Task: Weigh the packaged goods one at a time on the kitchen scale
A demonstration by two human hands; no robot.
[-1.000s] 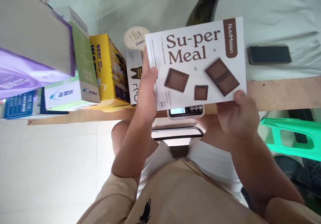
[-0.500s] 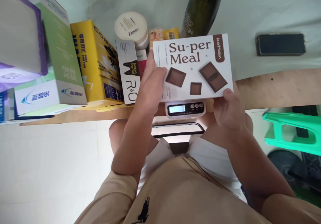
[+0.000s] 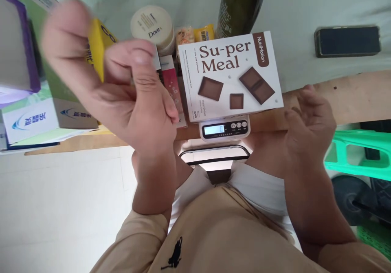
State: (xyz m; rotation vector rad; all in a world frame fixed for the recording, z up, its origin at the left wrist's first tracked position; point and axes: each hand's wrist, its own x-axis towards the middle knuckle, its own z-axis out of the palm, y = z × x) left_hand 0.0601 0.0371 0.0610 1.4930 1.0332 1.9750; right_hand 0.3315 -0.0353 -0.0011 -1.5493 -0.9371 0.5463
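Observation:
A white "Su-per Meal" box (image 3: 227,112) with chocolate pieces printed on it lies on a small white kitchen scale (image 3: 226,135). The scale's lit display and buttons stick out at the front; the digits are too small to read. My left hand (image 3: 131,89) is raised close to the camera, left of the box. Its fingers are loosely bent and apart, with nothing visible in them. Just off the box's right side is my right hand (image 3: 308,126), fingers loosely curled and apart, touching nothing. Behind my left hand, a pink and white box (image 3: 173,83) is partly hidden.
A Dove tub (image 3: 152,22), small snack packs (image 3: 204,32) and a dark green bottle (image 3: 242,8) stand behind the box. Green cartons (image 3: 33,116) and a yellow box (image 3: 99,57) are at left. A phone (image 3: 348,40) lies right; a green stool (image 3: 360,155) stands below.
Both hands have let go of the white box, which now rests on the scale. My left hand has moved up and left, my right hand away to the right.

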